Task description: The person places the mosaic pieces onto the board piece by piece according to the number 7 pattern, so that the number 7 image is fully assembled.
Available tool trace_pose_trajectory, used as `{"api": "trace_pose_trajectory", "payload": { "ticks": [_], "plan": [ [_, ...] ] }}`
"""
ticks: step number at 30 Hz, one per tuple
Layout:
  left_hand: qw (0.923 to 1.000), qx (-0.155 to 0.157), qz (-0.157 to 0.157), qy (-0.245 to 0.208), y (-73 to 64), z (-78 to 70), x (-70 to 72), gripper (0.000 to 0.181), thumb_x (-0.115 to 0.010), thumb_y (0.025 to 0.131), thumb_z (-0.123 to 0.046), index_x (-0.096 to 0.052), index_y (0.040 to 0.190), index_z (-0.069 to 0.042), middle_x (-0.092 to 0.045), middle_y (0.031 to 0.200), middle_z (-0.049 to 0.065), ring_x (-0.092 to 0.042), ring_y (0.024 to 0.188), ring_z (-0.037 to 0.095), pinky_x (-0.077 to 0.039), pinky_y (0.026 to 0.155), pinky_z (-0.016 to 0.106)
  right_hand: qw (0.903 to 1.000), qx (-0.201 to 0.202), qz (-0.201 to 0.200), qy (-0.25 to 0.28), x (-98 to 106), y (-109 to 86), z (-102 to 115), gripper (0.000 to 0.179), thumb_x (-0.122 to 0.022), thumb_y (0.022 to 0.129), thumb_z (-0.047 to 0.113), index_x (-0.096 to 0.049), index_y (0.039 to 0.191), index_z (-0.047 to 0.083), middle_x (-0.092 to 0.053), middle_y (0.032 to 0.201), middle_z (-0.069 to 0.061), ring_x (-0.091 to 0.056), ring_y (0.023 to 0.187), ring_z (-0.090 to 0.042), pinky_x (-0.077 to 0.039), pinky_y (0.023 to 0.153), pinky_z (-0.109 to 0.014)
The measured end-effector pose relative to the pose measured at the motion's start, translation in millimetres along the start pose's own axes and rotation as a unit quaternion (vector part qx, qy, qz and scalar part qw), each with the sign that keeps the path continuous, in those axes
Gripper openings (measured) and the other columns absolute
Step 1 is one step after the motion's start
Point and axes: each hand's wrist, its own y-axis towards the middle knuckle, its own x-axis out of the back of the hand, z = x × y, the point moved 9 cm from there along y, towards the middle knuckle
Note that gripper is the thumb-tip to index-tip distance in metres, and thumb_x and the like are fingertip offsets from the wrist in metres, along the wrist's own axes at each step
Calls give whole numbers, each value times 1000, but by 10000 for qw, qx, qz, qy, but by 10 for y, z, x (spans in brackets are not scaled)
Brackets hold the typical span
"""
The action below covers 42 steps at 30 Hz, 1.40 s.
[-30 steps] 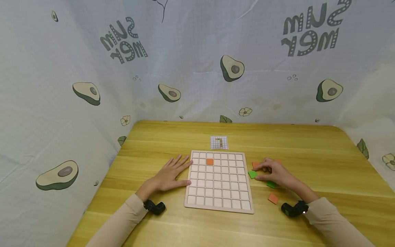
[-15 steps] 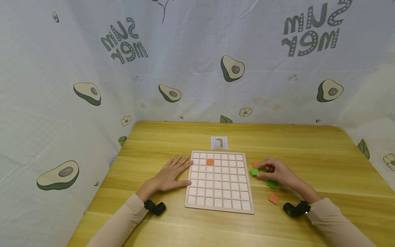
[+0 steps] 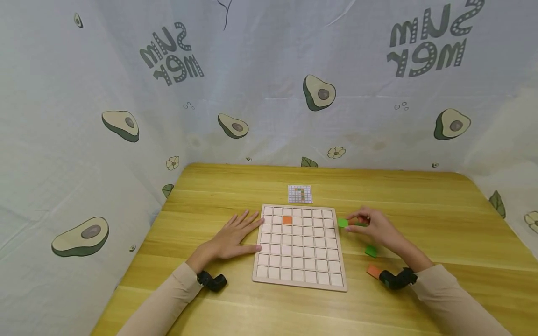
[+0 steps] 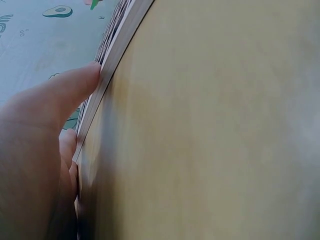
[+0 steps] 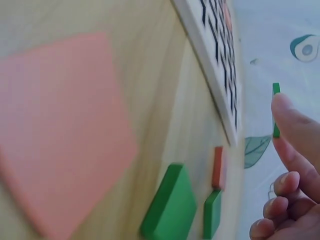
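A light wooden grid board (image 3: 297,251) lies on the table, with one orange square tile (image 3: 287,220) in a cell of its second row. My left hand (image 3: 231,239) rests at the board's left edge, fingers straight and spread; in the left wrist view the thumb (image 4: 75,87) touches the board's side. Between thumb and fingertips, my right hand (image 3: 378,229) pinches a green square tile (image 3: 342,223) just off the board's right edge. The right wrist view shows this green tile (image 5: 276,88) edge-on, lifted off the table.
Loose tiles lie right of the board: a green tile (image 3: 371,251), an orange tile (image 3: 373,271) partly behind the wrist camera, and others partly hidden by the right hand. Behind the board lies a small card (image 3: 300,194) with a coloured grid pattern. A printed curtain hangs around the table.
My right hand has picked the green tile up from among the loose tiles and moved it slightly away from me, near the board's right edge. The left hand has stayed put.
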Motion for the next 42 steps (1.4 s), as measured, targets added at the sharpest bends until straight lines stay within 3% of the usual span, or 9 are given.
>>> {"api": "trace_pose_trajectory", "payload": {
  "ticks": [7,16,30,42],
  "plan": [
    [10000,-14,15,24,12,-9,14,81,-41,98,-66,-13,162,-26,-4,167,0,1,152,29,1,120,52,9996,-219,-27,163,-30,117,46,27,-81,85,16,-73,104,-2,-45,78,-5,-41,71,-18,-35,54,-26],
    [10000,-67,22,56,33,-1,4,81,-42,98,-65,-13,162,-25,-5,167,1,1,152,30,1,120,53,9994,-171,-68,282,-129,271,168,25,-82,83,12,-73,101,-3,-44,76,-6,-40,72,-20,-32,56,-27],
    [9999,-71,-71,-10,-3,-1,-5,81,-42,98,-66,-15,162,-25,-7,167,2,0,152,30,0,119,54,9982,-341,147,470,-449,477,267,27,-83,82,12,-74,102,-5,-44,76,-5,-41,74,-21,-32,59,-26],
    [10000,-33,-23,-18,1,23,-21,82,-42,97,-66,-13,162,-26,-4,167,0,2,152,28,1,120,52,9964,-194,290,773,-720,564,396,23,-82,83,8,-72,97,-8,-43,72,-4,-39,69,-18,-32,59,-26]
  ]
}}
